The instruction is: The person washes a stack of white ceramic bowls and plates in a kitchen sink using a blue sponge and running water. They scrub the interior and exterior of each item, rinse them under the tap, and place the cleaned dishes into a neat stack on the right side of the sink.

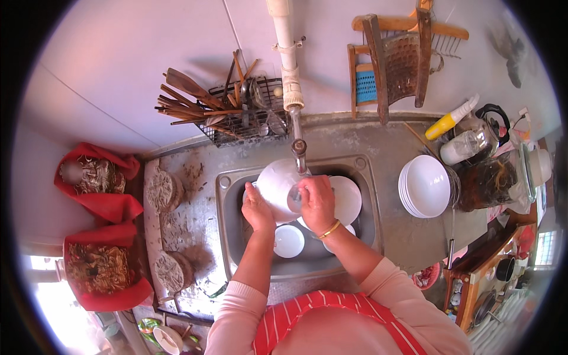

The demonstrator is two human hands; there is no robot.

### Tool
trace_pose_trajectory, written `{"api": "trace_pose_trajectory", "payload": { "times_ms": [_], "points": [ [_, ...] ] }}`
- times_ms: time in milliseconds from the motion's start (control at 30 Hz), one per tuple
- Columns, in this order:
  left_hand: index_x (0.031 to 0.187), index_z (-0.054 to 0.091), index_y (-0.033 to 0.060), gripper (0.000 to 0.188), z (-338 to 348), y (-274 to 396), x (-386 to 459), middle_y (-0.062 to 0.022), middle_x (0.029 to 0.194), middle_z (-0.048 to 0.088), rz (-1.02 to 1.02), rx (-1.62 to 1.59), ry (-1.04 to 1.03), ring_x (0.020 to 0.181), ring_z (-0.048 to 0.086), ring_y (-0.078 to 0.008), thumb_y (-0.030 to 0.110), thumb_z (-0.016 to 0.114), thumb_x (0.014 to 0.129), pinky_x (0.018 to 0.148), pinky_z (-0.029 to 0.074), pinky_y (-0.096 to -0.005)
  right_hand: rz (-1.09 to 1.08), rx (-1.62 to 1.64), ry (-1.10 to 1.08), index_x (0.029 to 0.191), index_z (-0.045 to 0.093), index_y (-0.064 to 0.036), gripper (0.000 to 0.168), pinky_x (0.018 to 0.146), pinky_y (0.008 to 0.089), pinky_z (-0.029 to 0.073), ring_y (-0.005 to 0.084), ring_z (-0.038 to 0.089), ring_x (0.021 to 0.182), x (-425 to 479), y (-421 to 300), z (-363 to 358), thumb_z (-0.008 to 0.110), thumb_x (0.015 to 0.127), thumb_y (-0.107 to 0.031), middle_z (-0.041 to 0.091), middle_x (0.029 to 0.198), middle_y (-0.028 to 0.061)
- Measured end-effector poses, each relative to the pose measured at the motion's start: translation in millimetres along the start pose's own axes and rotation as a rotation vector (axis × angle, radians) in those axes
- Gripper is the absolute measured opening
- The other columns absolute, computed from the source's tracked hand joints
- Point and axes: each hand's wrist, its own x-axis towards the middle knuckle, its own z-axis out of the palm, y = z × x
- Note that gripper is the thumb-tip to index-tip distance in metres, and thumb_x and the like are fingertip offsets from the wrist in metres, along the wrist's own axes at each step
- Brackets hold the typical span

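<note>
A large white bowl (277, 186) is tilted under the metal faucet (300, 155), above the sink (377, 213). My left hand (259, 211) grips its left side. My right hand (317, 202), with a gold-coloured bracelet at the wrist, presses against the bowl's right part near its foot; whether the fingers hold anything else is hidden. In the sink basin lie a white plate (348, 199) right of my right hand and a small white bowl (288, 241) below the large one. More white dishes show partly behind my hands.
On the counter to the right stands a stack of white bowls (426, 186), with a wire whisk (453, 186) and a large glass jar (490, 179) beside it. A wire basket of utensils (244, 115) is behind the sink. Two round, crusted objects (163, 188) sit on the left counter.
</note>
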Motion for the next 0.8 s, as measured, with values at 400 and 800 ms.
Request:
{"api": "trace_pose_trajectory", "payload": {
  "times_ms": [400,800],
  "points": [
    [0.086,0.063,-0.0041,0.055,3,-17,18,-0.0038,0.077,0.062,-0.001,0.003,-0.007,0.069,0.052,-0.0136,0.049,0.052,0.097,0.063,0.046,-0.0307,-0.132,-0.023,-0.115,0.080,0.054,-0.007,0.015,0.069,0.0398,0.047,0.0306,0.055,0.078,6,-5,-5,0.056,0.072,0.006,0.056,0.078,0.0088],
    [0.131,0.048,0.0022,0.046,5,-30,38,-0.0137,0.126,0.058,-0.574,-0.519,-0.336,0.114,0.058,-0.0299,0.036,0.035,0.102,0.098,0.048,-0.0431,0.881,1.106,-0.050,0.113,0.059,-0.004,0.029,0.088,0.0298,0.047,0.0122,0.060,0.100,-26,29,-45,0.066,0.085,-0.001,0.063,0.111,0.0021]
  ]
}}
